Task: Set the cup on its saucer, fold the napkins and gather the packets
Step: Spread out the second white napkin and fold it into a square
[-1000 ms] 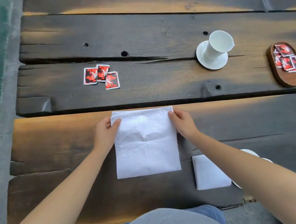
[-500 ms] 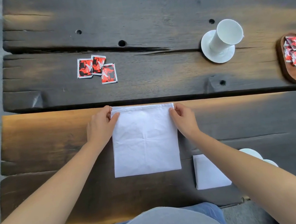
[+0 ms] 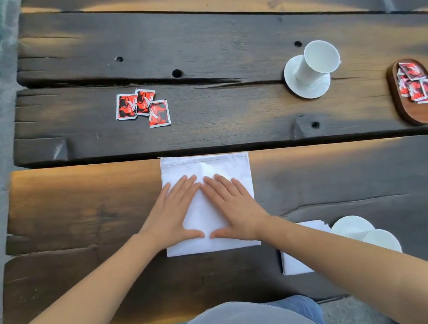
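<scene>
A dark wooden table [image 3: 229, 121] of heavy planks fills the frame. At its centre lies a white napkin [image 3: 205, 168], folded to a near square, its far edge along the gap between planks. Both hands rest flat on it, fingers spread and gripping nothing: the left hand [image 3: 172, 213] on its left half, the right hand [image 3: 236, 205] on its right half, forefingers and thumbs nearly meeting.

At the lower right a second napkin [image 3: 294, 264] lies folded, partly hidden under the right forearm, and just beside it sit two white round pieces [image 3: 363, 232] that I cannot identify for sure. In the upper right a white cup [image 3: 315, 62] already stands on its saucer [image 3: 295, 84]. At the right edge an oval wooden tray [image 3: 427, 114] holds several red packets [image 3: 413, 84]. In the upper left three loose red packets [image 3: 143, 107] lie on the table, overlapping, well apart from the tray.

The step in hand looks like pressing the fold flat. The next move probably calls for sliding the palms outward to crease it, then folding again or setting it by the other napkin, and later gathering the loose packets.
</scene>
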The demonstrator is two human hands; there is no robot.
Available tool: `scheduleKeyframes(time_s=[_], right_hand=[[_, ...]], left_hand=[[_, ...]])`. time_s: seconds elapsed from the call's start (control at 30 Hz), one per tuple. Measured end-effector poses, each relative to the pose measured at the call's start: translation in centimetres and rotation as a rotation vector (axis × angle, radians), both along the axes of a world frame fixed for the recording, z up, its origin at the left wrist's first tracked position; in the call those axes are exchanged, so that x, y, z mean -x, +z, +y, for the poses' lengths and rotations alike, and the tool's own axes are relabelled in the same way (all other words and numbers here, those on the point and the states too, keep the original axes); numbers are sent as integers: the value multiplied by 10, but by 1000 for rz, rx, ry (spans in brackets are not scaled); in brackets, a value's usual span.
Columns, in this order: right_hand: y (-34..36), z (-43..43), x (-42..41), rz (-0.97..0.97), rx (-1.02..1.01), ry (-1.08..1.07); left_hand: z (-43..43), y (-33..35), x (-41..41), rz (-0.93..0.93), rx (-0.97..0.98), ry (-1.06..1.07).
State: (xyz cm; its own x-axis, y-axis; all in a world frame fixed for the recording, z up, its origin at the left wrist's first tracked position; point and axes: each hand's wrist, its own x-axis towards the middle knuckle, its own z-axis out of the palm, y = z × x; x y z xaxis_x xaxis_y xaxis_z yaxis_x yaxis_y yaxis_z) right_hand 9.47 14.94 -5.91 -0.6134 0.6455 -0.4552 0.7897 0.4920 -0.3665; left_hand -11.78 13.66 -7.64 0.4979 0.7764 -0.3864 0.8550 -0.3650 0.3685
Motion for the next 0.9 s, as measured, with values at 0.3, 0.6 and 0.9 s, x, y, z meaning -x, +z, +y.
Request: scheduleKeyframes(time_s=[0.3, 0.6, 0.9], right_hand=[[-10, 0, -43, -130, -45, 161], [-10, -2, -78, -159, -49, 126], [-2, -31, -76, 98, -260, 142]], left_hand=[[-13, -8, 36, 172, -10, -97], [-12, -8, 36, 239, 28, -122], [-57, 8, 31, 95, -91, -266]])
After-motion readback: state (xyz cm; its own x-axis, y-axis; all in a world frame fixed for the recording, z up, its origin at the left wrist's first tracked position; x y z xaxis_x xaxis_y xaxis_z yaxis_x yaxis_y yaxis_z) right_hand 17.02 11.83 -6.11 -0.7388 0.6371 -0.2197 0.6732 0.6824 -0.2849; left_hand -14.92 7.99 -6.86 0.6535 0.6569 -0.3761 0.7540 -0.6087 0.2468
